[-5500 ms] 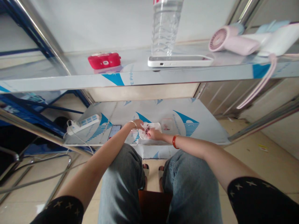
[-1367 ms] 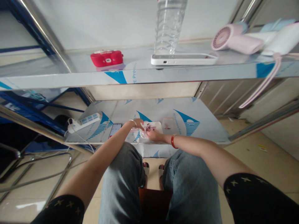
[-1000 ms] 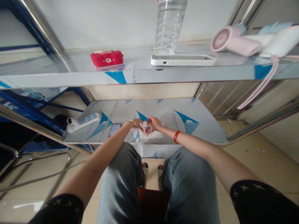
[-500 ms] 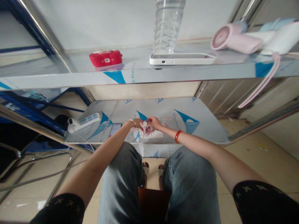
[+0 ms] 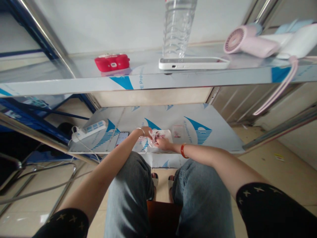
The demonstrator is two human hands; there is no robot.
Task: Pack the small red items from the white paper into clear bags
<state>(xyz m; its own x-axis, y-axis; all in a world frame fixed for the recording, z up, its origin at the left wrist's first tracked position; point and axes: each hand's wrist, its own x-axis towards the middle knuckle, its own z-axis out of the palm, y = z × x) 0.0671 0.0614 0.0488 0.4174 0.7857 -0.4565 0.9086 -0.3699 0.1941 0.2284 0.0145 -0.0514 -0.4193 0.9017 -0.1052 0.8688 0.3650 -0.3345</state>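
The right hand (image 5: 163, 143) reaches over a shallow white tray (image 5: 168, 135) near the centre of the frame, its fingers drawn together at the small dark red pieces (image 5: 158, 135) inside; whether it pinches one cannot be told. The left hand (image 5: 146, 132) is at the tray's left side, fingers bent toward it; whether they are clamped on the rim or on something small is too fine to see. The tray lies near the front edge of the lower shelf (image 5: 158, 115), with the red pieces gathered in its left part, partly hidden by the fingers.

Just right of the tray lies a clear packet (image 5: 182, 132) with a few small reddish pieces in it. To the left, partly behind the left forearm, is a phone (image 5: 123, 136) with a lit screen, and beyond it a white power strip (image 5: 92, 129) with a cable plugged in.

Across the upper part of the frame, the upper shelf (image 5: 81, 81) bears a red case (image 5: 112, 62) at left, an upright clear bottle (image 5: 177, 29) holding clear liquid, a white-edged phone (image 5: 194, 64) lying flat in front of it, and a pink fan (image 5: 257, 44) at upper right.
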